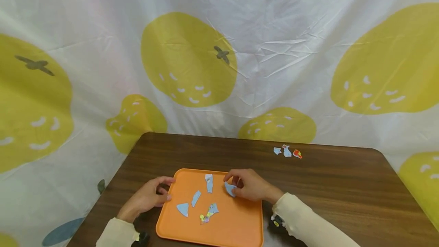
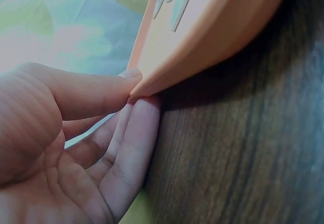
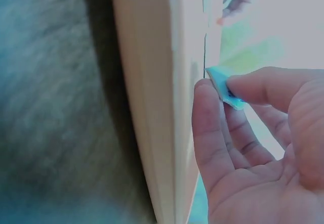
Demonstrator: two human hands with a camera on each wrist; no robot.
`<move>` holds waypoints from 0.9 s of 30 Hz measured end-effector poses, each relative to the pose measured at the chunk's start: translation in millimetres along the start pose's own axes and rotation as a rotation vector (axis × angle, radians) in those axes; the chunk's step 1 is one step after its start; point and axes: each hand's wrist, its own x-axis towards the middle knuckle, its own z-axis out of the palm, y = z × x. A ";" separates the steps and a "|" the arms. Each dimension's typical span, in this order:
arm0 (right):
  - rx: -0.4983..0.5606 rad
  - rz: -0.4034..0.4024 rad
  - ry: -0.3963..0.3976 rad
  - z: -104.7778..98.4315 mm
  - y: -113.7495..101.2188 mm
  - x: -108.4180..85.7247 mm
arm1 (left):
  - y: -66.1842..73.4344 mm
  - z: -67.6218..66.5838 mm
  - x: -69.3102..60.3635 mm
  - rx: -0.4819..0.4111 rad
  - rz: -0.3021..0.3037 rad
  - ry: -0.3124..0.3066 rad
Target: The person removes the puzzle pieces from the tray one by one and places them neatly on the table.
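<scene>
An orange tray [image 1: 236, 224] lies on the wooden table. My left hand [image 1: 147, 197] is at its left edge; the left wrist view shows the thumb on top of the tray rim [image 2: 202, 52] and the fingers against its outer side, pinching it. Over the tray's right part, my right hand [image 1: 252, 186] pinches a flat light-blue piece [image 1: 229, 188] between thumb and fingers, seen edge-on as a blue piece [image 3: 223, 86] in the right wrist view. Also on the tray are an upright strip [image 1: 209, 183], a slanted strip [image 1: 196, 198], a triangular piece [image 1: 183, 209] and a patterned piece [image 1: 213, 208].
Three small pieces lie near the table's far edge: a pale one [image 1: 277, 150], a white one [image 1: 287, 151] and a red one [image 1: 297, 154]. Behind the brown table [image 1: 336, 197] hangs a white curtain [image 1: 274, 60] with yellow fruit prints.
</scene>
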 end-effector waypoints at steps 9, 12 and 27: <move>0.091 0.074 0.121 -9.8 -0.6 -8.7 | -3.6 -0.9 2.9 0.012 0.021 -0.001; 0.110 0.078 0.141 -12.7 2.5 -13.1 | -3.5 -0.5 3.3 0.019 0.020 0.007; 0.115 0.066 0.204 -27.6 13.5 -35.3 | -1.6 2.0 1.3 0.025 0.013 0.008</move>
